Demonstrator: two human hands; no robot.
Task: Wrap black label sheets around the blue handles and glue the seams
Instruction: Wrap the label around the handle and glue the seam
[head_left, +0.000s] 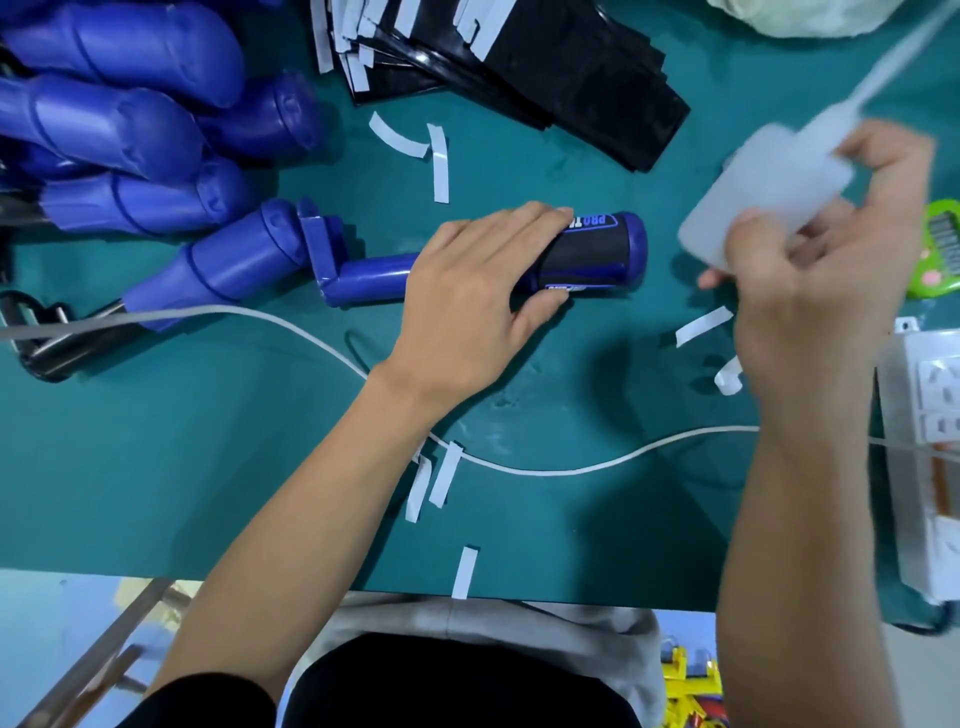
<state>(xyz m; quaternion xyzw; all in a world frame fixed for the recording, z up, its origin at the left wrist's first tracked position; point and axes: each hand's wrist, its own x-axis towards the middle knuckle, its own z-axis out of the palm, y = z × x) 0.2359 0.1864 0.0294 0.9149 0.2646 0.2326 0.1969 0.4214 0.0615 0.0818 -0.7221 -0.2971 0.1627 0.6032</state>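
**A:** Item 1, workpiece. The blue plastic handle (635, 252) lies on its side at the centre of the teal counter (208, 467). Its thick end is to the right and its bracket end to the left. A black label sheet (587, 252) with white lettering is wrapped round the thick end.

**B:** Item 2, left hand. Your left hand (478, 291) covers the middle of that handle. Your fingers (524, 218) curve over its far side and your thumb presses its near side, so you are grasping the handle.

**A:** Item 3, right hand. Your right hand (810, 291) is to the right of the handle, apart from it, and blurred. Its fingers are curled round a translucent white squeeze bottle (763, 197). The bottle's long thin nozzle (883, 73) points far right, away from the handle.

**B:** Item 4, surroundings.
- A pile of bare blue handles (130, 130) lies at far left.
- A stack of loose black label sheets (571, 78) lies beyond the centre.
- White paper strips (440, 166) are scattered over the counter.
- A white cable (545, 470) crosses the counter on the near side of the handle, passing under your left forearm.
- A white power strip (930, 415) sits at the right edge.
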